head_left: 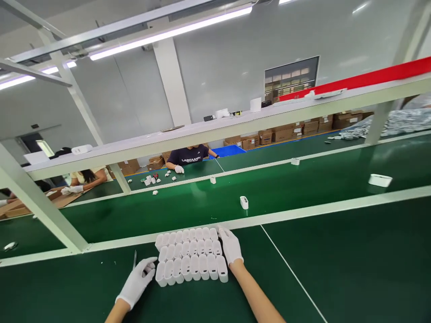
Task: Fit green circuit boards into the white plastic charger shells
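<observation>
A tight block of several white plastic cases point(190, 256) stands in three rows on the green bench in front of me. My left hand point(138, 281), in a white glove, rests against the block's left side with fingers spread. Against the block's right side lies my right hand point(230, 246), also gloved, flat along the far rows. Neither hand holds anything.
A green conveyor belt point(303, 188) runs behind a white rail, carrying single white cases point(244, 202) and a white tray point(380, 180). A slanted frame post point(40, 206) stands at left. Two other people point(189, 158) work across the belt. Cardboard boxes point(283, 133) line the far wall.
</observation>
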Motion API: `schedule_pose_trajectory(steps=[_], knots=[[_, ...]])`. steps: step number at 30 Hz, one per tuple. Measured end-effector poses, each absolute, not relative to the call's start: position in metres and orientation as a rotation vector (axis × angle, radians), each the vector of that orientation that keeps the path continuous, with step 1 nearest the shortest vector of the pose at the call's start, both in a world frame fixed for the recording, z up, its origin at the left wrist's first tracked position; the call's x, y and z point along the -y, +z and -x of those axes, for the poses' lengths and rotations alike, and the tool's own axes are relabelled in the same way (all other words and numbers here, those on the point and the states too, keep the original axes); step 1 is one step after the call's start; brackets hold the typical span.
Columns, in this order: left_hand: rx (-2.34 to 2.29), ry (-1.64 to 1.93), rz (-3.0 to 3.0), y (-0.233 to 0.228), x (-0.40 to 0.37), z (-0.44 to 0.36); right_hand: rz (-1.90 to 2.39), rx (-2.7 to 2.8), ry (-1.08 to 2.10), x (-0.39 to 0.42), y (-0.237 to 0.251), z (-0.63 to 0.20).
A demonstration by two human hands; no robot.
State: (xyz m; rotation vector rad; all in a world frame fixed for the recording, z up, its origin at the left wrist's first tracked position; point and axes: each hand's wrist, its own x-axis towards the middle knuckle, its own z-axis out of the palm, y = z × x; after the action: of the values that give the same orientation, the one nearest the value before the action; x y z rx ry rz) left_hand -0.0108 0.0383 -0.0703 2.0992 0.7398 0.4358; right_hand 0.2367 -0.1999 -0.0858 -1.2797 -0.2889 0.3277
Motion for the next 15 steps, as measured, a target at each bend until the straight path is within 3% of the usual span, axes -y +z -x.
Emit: schedule_pose_trajectory(steps=[15], knots=[[-0.809, 0.483, -2.065, -0.074, -0.037, 0.023, 1.2, 0.225, 0.436, 0.197, -0.095, -0.237]])
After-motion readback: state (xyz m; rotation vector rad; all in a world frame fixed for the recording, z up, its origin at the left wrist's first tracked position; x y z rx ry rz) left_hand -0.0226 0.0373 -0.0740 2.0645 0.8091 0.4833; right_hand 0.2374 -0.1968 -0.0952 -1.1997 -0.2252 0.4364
